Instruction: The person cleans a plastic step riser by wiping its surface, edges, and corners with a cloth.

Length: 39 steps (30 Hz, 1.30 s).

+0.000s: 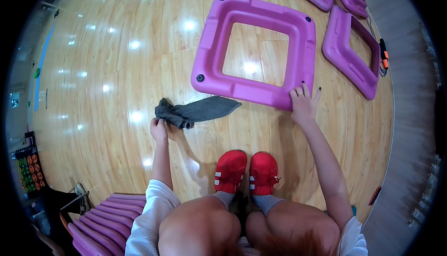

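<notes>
left hand (159, 129) pinched dark grey cloth (205, 110) between closed fingertips, right fingers partly spread on purple square frame's (253, 90) corner, couldn't tell whether gripped

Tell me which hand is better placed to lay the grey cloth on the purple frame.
Likely the left hand: it holds the grey cloth, close to the purple frame. The right hand touches the frame's near right corner, away from the cloth.
</notes>
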Tool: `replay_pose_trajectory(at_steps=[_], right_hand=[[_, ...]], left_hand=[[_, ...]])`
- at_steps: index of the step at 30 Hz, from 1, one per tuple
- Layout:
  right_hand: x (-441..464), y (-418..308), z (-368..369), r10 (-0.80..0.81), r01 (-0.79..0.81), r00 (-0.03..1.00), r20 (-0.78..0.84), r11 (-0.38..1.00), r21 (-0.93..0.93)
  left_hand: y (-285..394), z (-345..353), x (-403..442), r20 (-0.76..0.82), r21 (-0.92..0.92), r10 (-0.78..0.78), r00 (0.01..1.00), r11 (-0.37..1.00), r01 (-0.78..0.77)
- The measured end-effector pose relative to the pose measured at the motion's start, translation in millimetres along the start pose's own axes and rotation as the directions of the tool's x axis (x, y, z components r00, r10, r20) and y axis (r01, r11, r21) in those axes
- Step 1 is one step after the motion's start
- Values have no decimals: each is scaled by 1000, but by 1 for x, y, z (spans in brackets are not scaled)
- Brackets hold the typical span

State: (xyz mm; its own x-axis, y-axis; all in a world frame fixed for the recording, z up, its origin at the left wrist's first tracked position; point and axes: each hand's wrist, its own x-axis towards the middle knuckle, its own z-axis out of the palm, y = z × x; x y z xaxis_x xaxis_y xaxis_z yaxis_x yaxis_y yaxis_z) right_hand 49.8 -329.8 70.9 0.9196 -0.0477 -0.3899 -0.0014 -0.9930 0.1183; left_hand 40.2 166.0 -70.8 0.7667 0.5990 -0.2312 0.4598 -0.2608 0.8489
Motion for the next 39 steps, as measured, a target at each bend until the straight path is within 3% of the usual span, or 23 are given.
replay_pose_trajectory(at_steps=[1,2,4,5,6,8,10,12,14,17,18,19,20,21,24,27,28,29,30,32,35,37,39], right_hand=[[1,2,5,66,-66,996,-61,998,-12],[2,4,9,130,-133,984,-123,991,-21],[1,-6,-4,87,-84,989,-120,996,31],[0,-14,-10,44,-34,992,-122,996,85],[1,-21,-11,44,-33,992,-122,996,83],[0,-37,-9,-139,176,965,-224,972,157],[-1,-49,-1,-191,237,952,-241,955,178],[0,-51,5,-240,294,936,-258,935,199],[2,-47,8,-182,270,933,-310,925,268],[7,-42,13,-116,240,914,-389,927,288],[8,-40,15,-116,240,914,-389,927,287],[8,-39,17,-78,197,921,-383,939,282],[8,-39,18,-40,154,925,-377,949,276],[8,-39,14,-44,157,925,-377,949,274],[7,-39,7,81,-37,971,-225,980,193],[2,-43,18,-3,104,948,-318,948,301],[-2,-50,22,-120,265,914,-388,900,346],[-6,-57,24,-227,420,858,-461,826,375],[-11,-63,22,-227,419,859,-460,827,375],[-21,-73,17,-387,601,764,-516,716,354],[-21,-77,28,-412,603,756,-508,740,297],[-18,-77,28,-413,591,747,-520,771,238],[-18,-77,22,-373,527,817,-440,794,304]], left_hand=[[20,6,-10,5,-131,-24,1000,991,25],[34,13,-15,6,-132,-23,1000,991,24],[49,27,-16,27,-286,-86,996,954,90],[40,31,-6,51,-92,-24,998,995,29],[50,34,-8,51,-94,-25,998,995,30],[83,41,-22,185,342,-31,982,939,-35],[87,47,-24,267,383,-53,962,922,-56],[83,55,-25,404,523,196,894,752,-401],[108,56,-49,365,561,262,893,704,-436],[102,58,-50,376,393,564,735,622,-678],[109,56,-52,376,392,564,735,622,-677],[126,51,-57,477,326,317,820,802,-500],[139,48,-62,580,286,58,812,919,-270],[145,46,-65,578,286,57,814,920,-268],[157,46,-78,700,85,115,705,967,-242],[179,59,-101,855,-18,153,496,964,-267],[188,64,-111,885,-32,144,443,968,-249],[190,72,-118,903,-40,145,404,966,-257],[188,80,-121,917,-36,164,363,942,-335],[185,89,-127,927,-64,188,324,932,-357],[189,86,-131,912,-169,305,272,887,-429],[191,82,-132,929,-157,280,244,892,-424],[193,77,-131,943,-144,253,215,895,-423]])
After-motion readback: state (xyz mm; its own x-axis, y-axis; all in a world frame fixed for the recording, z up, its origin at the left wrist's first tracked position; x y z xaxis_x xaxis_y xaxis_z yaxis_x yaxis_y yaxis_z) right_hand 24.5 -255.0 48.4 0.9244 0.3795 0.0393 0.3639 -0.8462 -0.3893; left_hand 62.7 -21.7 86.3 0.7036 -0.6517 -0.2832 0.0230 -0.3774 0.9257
